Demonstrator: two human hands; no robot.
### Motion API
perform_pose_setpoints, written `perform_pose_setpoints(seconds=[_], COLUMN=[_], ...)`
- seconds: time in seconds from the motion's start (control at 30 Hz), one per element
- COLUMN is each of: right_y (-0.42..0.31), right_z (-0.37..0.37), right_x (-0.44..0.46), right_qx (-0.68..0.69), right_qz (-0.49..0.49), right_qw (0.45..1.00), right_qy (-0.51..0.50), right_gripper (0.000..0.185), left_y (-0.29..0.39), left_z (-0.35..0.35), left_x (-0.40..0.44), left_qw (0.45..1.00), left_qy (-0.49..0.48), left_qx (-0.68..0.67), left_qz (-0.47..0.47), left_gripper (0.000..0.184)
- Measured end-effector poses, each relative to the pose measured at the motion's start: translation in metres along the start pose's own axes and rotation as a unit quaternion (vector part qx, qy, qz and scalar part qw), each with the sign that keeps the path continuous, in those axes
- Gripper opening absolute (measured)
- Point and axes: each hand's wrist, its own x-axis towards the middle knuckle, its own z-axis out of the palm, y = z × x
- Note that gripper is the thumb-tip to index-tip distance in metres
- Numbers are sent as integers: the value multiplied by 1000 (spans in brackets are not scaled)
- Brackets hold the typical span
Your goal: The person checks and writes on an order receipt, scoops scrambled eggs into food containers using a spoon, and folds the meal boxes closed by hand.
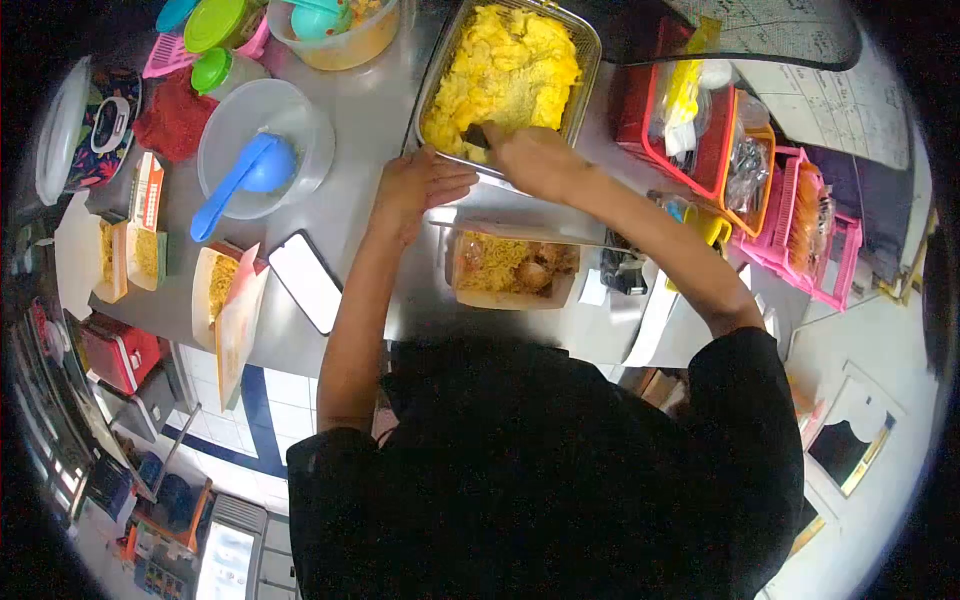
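Observation:
A wire-rimmed metal tray (590, 60) full of yellow scrambled egg (505, 65) stands at the top centre. My right hand (535, 160) reaches over its near side, closed around a dark utensil (477, 135) whose tip is in the egg; most of the utensil is hidden. At the tray's near left corner is my left hand (425, 188), fingers stretched out along the rim. Below the tray, nearer my body, sits an open takeaway box (515, 298) with yellow noodles or rice (495, 262) and brown pieces of food.
Left of my left arm lie a phone (305, 280) and several filled paper boxes (228, 285). A clear tub (318, 150) holds a blue ladle (265, 165). On the right are a red basket (640, 125) and a pink basket (845, 265). Another food tub (350, 45) stands behind.

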Motion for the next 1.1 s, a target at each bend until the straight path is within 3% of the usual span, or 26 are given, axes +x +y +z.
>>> perform_pose_setpoints(seconds=[0.23,0.33,0.4,0.47,0.53,0.67,0.77,0.87,0.97,1.0,1.03,1.07,1.1], right_y=[22,36,72,82,59,14,-1,-45,-71,-66,-79,-92,-118], right_z=[-11,2,33,30,-15,-86,-112,-105,-51,2,19,36,28], right_x=[19,15,18,12,-10,-68,-123,-170,-195,-197,-190,-184,-168], right_qx=[129,396,305,374,581,563,585,561,565,454,350,243,146], right_qz=[11,117,-67,-47,173,185,162,269,220,194,229,261,349], right_qw=[989,906,950,926,790,805,793,783,795,867,907,934,923], right_qy=[-78,-94,-6,-7,-94,-36,-53,11,22,63,42,15,-74], right_gripper=[41,44,43,43,43,41,44,41,44,43,44,47,52], left_y=[-2,-2,0,2,4,-4,-5,-15,-32,-38,-45,-53,-60], left_z=[-6,-8,-8,-7,-5,-16,-27,-43,-58,-62,-63,-63,-63], left_x=[6,4,2,1,0,2,-10,-29,-51,-59,-67,-74,-79], left_qw=[1000,1000,1000,1000,1000,1000,999,993,986,984,984,985,985], left_qy=[6,-12,-19,-16,-9,-26,-18,26,74,90,89,88,87], left_qx=[-14,-20,-17,-8,3,-7,-50,-104,-132,-137,-137,-137,-137], left_qz=[-15,-5,-4,-12,-14,-9,14,47,65,68,65,63,61], left_gripper=[42,43,43,44,44,45,43,39,37,37,36,36,36])
